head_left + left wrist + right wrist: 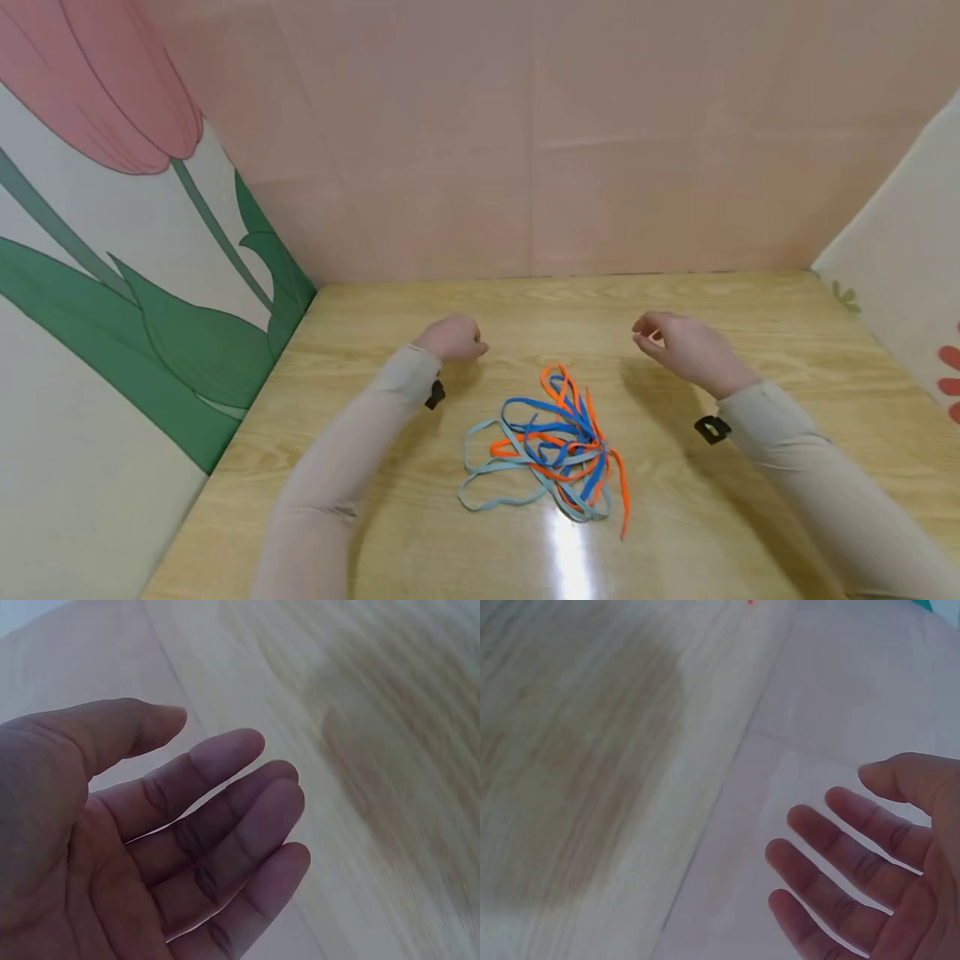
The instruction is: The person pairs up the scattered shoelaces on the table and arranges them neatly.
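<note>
A loose tangle of flat shoelaces [558, 450] in orange, blue and pale blue lies on the wooden table. The strands bunch together near the tangle's right side, and loops spread out to the left. Up and to the left of it hovers my left hand [453, 338], whose relaxed, slightly bent fingers [225, 754] hold nothing in the left wrist view. My right hand [690, 350] is above the table to the right of the laces. In the right wrist view its fingers [840, 892] are spread and loosely bent, with nothing between them. Neither hand touches the laces.
The wooden table [360, 517] meets a pinkish back wall [525, 150] along its far edge. A tulip-printed panel [135, 333] stands at the left, and a pale panel [900, 250] with small red petals at the right.
</note>
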{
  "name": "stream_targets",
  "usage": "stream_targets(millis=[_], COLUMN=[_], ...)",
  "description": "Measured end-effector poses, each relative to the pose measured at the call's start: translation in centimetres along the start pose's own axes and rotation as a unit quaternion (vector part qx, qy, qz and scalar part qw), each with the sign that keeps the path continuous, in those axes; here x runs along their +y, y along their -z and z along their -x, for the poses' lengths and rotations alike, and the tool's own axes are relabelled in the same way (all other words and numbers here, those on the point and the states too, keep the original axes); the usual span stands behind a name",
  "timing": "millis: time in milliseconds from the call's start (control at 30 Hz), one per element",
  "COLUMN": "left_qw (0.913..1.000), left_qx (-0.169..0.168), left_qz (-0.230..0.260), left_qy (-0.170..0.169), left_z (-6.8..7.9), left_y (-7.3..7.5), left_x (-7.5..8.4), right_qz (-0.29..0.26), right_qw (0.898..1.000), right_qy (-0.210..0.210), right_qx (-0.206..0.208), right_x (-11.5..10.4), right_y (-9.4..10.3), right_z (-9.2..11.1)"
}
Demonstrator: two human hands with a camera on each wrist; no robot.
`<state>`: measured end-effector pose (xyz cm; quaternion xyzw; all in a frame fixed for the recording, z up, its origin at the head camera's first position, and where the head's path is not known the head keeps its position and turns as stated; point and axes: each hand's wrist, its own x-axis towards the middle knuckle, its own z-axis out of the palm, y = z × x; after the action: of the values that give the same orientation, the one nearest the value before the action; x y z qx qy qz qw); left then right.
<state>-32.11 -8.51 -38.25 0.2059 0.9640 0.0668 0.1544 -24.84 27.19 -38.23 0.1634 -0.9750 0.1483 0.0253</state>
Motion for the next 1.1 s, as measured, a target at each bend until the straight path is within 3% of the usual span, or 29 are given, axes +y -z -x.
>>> stream_targets(millis=[133, 333, 433, 567, 700, 867, 1000, 1100], left_qw=[0.999, 0.9926, 0.9873, 0.9798, 0.9753, 0.9734, 0.9736, 0.9768], left_qx=[-0.012, -0.018, -0.045, -0.082, -0.095, -0.108, -0.105, -0.106], left_qz=[-0.014, -0.041, -0.059, -0.111, -0.16, -0.17, -0.154, -0.113], left_qy=[-0.041, -0.113, -0.141, -0.145, -0.119, -0.11, -0.131, -0.148], left_z=[0.7, 2.3, 2.8, 3.2, 3.4, 3.2, 3.5, 4.0], left_y=[-0.1, -0.6, -1.5, -3.0, -4.3, -5.3, -4.9, -3.6], left_x=[1.7, 6.0, 7.9, 9.6, 10.2, 10.0, 9.8, 9.6], right_qz=[-0.011, -0.008, -0.009, -0.01, -0.01, -0.013, -0.016, -0.017], right_qw=[1.0, 1.0, 1.0, 1.0, 1.0, 1.0, 1.0, 1.0], right_qy=[-0.006, -0.004, -0.006, -0.005, 0.001, 0.001, -0.002, 0.001], right_qx=[0.004, 0.01, 0.004, 0.004, 0.01, 0.011, 0.007, 0.006], right_x=[0.2, 0.5, 0.4, 0.3, 0.1, 0.0, 0.0, 0.0], right_y=[-0.4, -0.6, -0.7, -0.7, -0.8, -0.9, -0.9, -0.8], right_z=[0.1, 0.4, 0.4, 0.3, 0.4, 0.5, 0.5, 0.4])
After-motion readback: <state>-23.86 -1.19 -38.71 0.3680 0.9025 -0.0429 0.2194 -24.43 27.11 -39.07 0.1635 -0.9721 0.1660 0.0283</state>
